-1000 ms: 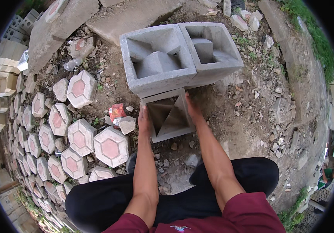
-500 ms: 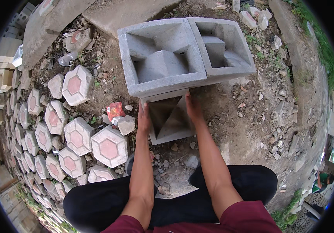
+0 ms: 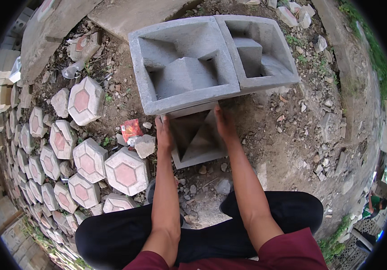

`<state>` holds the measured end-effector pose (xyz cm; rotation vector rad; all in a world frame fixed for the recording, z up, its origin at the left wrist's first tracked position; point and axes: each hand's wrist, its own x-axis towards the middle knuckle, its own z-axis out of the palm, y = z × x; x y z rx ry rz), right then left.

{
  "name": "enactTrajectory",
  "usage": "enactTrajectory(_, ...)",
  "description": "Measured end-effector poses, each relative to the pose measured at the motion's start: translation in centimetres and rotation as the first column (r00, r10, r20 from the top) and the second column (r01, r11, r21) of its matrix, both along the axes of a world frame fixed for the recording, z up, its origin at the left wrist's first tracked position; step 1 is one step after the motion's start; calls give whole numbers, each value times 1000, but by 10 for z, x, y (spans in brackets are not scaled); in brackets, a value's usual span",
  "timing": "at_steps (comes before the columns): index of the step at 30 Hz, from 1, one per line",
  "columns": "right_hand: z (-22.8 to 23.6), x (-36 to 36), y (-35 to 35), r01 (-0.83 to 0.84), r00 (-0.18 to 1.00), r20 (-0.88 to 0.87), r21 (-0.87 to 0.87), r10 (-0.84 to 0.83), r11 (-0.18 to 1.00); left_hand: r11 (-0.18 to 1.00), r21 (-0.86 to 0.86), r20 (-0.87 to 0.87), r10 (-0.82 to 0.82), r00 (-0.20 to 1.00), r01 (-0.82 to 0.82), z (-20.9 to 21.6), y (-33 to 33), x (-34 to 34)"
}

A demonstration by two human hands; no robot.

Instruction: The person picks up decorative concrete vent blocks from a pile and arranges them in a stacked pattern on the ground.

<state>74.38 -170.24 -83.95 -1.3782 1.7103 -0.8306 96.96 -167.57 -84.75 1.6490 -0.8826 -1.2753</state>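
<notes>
A square hollow grey concrete block (image 3: 201, 158) with slanted faces inside stands low in front of me. My left hand (image 3: 164, 133) lies along its left side and my right hand (image 3: 224, 122) along its right side, so the block is held between my two palms. My thumbs point away from me near its far edge. Two more blocks of this kind sit higher, just beyond and partly over it: a large one (image 3: 192, 96) and, touching its right side, a narrower one (image 3: 265, 82). Their near walls hide the far part of the lower block and some of my fingertips.
Hexagonal pavers (image 3: 127, 171) with pinkish centres cover the ground at left. A red wrapper (image 3: 131, 128) lies beside a stone chunk (image 3: 145, 146). Concrete slabs (image 3: 135, 18) lie at the back, rubble (image 3: 324, 162) at right. Another person (image 3: 374, 206) is at the far right edge.
The view has shifted slightly, and the two upper blocks appear a little larger and nearer. Both hands keep their places on the lower block.
</notes>
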Motion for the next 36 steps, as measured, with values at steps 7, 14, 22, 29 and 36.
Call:
enactTrajectory(7, -8, 3, 5, 47, 999, 28, -29, -47, 998, 999, -32, -8, -5, 1000, 5, 1, 7, -5)
enactTrajectory(14, -17, -3, 3, 45, 997, 67, 48, -49, 998, 995, -103, 13, -4, 1000, 6, 3, 4, -7)
enactTrajectory(22, -23, -5, -7, 116, 993, -14, -58, -117, 992, 981, -193, 22, 28, 999, -23, 14, -2, -19)
enactTrajectory(29, -2, 9, 3, 160, 851, -448, -276, -274, 948, 1000, 9, 269, 6, 963, -9, 23, -4, -16)
enactTrajectory(36, 146, 37, 58, 335, 921, -139, -196, -364, 922, 993, 46, 376, 87, 922, -113, 119, 50, -41)
